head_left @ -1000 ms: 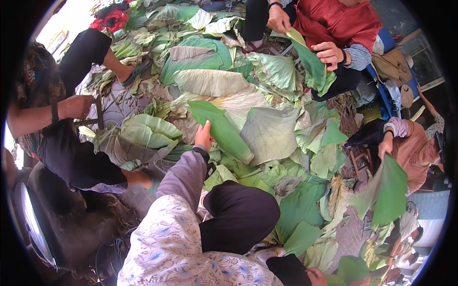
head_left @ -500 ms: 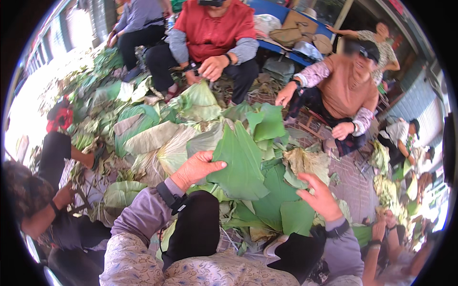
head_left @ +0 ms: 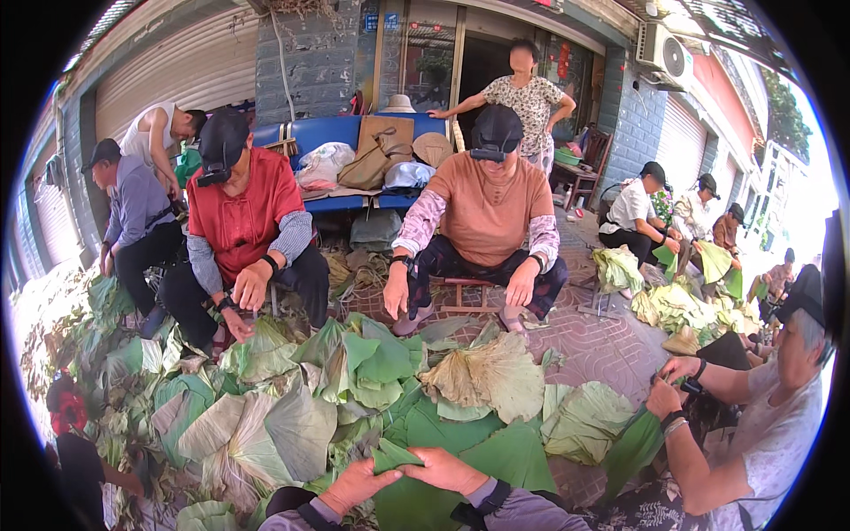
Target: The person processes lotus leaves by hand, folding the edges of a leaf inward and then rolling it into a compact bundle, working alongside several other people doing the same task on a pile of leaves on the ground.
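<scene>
Low in the view, my left hand [head_left: 361,483] and my right hand [head_left: 445,469] come together at a green lotus leaf [head_left: 391,455]. Thumbs and fingers of both are closed on its upper part, which looks folded between them. The rest of that leaf is hard to tell from the green leaves [head_left: 509,456] lying below my hands. Just beyond is a dry, tan-brown leaf [head_left: 489,375]. A pale, greyish fan-shaped leaf [head_left: 301,431] lies to the left.
A large leaf heap [head_left: 115,389] spreads left. Across from me sit a person in red [head_left: 243,208] and a person in an orange-brown top [head_left: 487,212]. At right another person [head_left: 753,416] handles a green leaf [head_left: 636,450]. A blue bench [head_left: 332,134] with bags stands behind.
My view has tilted up, showing more people and the shopfronts. My right hand, open and apart before, has joined the left on the leaf. The leaf is no longer held spread upright.
</scene>
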Action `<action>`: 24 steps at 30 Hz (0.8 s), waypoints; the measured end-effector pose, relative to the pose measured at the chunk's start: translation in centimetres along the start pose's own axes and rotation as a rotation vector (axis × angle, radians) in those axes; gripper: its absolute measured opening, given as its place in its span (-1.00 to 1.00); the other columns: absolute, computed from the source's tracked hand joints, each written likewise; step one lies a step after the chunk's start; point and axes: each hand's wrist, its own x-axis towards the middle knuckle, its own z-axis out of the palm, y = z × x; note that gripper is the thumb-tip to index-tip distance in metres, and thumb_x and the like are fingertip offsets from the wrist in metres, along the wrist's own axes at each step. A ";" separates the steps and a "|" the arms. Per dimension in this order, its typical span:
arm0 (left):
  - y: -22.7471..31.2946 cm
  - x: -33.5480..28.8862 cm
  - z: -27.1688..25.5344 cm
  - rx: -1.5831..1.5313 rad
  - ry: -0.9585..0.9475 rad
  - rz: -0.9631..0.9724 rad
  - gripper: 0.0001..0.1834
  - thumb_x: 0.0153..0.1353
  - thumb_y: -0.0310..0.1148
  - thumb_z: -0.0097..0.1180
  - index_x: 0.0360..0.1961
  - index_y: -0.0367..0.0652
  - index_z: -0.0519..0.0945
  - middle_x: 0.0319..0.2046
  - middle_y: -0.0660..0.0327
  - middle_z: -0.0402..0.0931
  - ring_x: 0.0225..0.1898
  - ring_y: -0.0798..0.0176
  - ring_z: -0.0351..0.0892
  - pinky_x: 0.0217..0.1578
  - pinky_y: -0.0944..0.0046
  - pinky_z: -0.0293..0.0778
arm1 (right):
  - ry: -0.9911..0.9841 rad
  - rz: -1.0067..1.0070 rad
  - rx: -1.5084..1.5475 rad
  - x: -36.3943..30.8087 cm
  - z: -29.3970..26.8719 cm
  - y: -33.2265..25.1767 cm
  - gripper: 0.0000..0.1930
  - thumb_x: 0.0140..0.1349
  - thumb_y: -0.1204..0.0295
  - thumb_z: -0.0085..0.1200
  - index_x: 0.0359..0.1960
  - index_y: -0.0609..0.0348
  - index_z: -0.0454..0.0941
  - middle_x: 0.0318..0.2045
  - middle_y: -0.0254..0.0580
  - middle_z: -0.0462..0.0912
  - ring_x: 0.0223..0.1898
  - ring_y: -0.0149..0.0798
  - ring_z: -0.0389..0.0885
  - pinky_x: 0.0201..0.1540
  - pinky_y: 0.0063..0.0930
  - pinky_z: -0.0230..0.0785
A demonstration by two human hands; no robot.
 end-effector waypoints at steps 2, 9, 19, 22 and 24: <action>-1.0 0.9 0.1 0.021 -0.008 -0.043 -0.65 0.06 -0.19 0.09 -0.19 -0.17 0.48 -0.41 0.26 0.53 -0.37 0.44 0.45 -0.28 0.40 0.38 | 0.035 0.029 0.006 -0.4 -0.2 0.2 -0.71 0.10 0.31 0.01 -0.24 0.29 0.41 -0.44 -0.07 0.48 -0.42 -0.21 0.46 -0.30 -0.41 0.30; -0.2 0.4 1.1 0.096 0.084 -0.038 -0.76 0.12 -0.33 0.01 -0.19 -0.19 0.48 -0.40 0.34 0.51 -0.37 0.50 0.42 -0.31 0.41 0.39 | -0.104 0.021 0.153 -0.4 -1.3 0.8 -0.70 0.13 0.23 -0.02 -0.37 0.27 0.40 -0.55 0.01 0.45 -0.55 -0.21 0.36 -0.39 -0.42 0.29; -0.5 -4.5 2.0 0.586 0.267 0.456 -0.82 0.00 -0.40 0.09 -0.37 -0.23 0.45 -0.52 0.06 0.46 -0.50 0.00 0.47 -0.52 0.21 0.40 | -0.171 0.161 0.561 -1.5 4.5 2.5 -0.73 0.17 0.33 -0.04 -0.16 0.23 0.42 -0.44 -0.41 0.50 -0.40 -0.57 0.37 -0.32 -0.62 0.31; -1.1 -6.1 3.0 0.534 0.352 0.436 -0.84 0.01 -0.42 0.08 -0.37 -0.24 0.45 -0.53 0.06 0.45 -0.51 0.02 0.47 -0.52 0.24 0.39 | -0.217 0.276 0.793 -2.5 5.2 0.9 -0.71 0.15 0.35 -0.02 -0.13 0.22 0.40 -0.35 -0.42 0.48 -0.34 -0.58 0.37 -0.27 -0.68 0.28; -1.9 -7.0 2.9 0.459 0.390 0.363 -0.84 0.03 -0.42 0.07 -0.36 -0.25 0.45 -0.53 0.07 0.45 -0.53 0.05 0.46 -0.51 0.26 0.39 | -0.274 0.263 0.769 -2.7 5.1 0.6 -0.70 0.14 0.35 0.00 -0.12 0.22 0.39 -0.33 -0.42 0.48 -0.32 -0.57 0.38 -0.26 -0.68 0.27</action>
